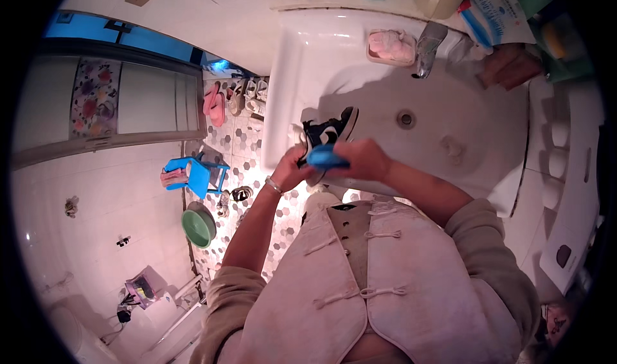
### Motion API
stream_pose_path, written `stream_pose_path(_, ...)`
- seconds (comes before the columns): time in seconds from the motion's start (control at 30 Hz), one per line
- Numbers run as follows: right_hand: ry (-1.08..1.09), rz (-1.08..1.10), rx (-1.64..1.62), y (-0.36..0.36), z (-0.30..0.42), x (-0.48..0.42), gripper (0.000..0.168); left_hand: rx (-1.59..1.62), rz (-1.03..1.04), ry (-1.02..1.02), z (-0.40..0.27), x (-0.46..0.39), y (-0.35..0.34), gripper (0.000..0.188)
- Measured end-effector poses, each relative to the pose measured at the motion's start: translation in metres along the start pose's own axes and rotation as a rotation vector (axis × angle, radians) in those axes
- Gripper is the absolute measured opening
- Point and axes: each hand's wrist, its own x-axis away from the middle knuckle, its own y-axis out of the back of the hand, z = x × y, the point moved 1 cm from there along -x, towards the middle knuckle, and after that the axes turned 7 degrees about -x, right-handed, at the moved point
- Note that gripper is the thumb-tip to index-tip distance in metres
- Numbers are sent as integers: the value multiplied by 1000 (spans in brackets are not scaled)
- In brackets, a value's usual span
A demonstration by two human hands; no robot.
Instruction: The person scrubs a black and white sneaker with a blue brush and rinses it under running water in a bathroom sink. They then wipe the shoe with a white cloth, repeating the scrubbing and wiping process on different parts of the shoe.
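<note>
My left hand grips the heel end of a dark sneaker with white panels, at the left front of a white washbasin. The shoe's toe points towards the back of the basin. My right hand is closed around a blue scrub brush, held over the near part of the shoe. The brush hides some of the sneaker, and its bristles cannot be seen. To the right of the shoe is the basin drain.
A faucet and a soap dish with a pink item sit at the basin's back. Cups and a white packet crowd the ledge. At left are a blue chair, a green tub and several shoes on the tiled floor.
</note>
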Motion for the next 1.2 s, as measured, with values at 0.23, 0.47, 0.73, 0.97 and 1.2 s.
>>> stream_pose_path(0.23,-668,-182,180,25,-140,-19,41,215,61,170,-8,24,-12,42)
stream_pose_path(0.47,-172,-33,-12,-35,-45,-4,41,-219,-13,7,-41,-8,-11,29)
stream_pose_path(0.73,-677,-133,43,54,-71,-35,44,-719,41,-141,-43,-22,-14,16)
stream_pose_path(0.97,-805,-267,-211,-25,-57,-19,47,-934,-115,-304,-32,-30,-38,23)
stream_pose_path(1.2,-793,-465,-492,-36,-78,-4,50,-843,-323,-151,-37,-41,-64,17)
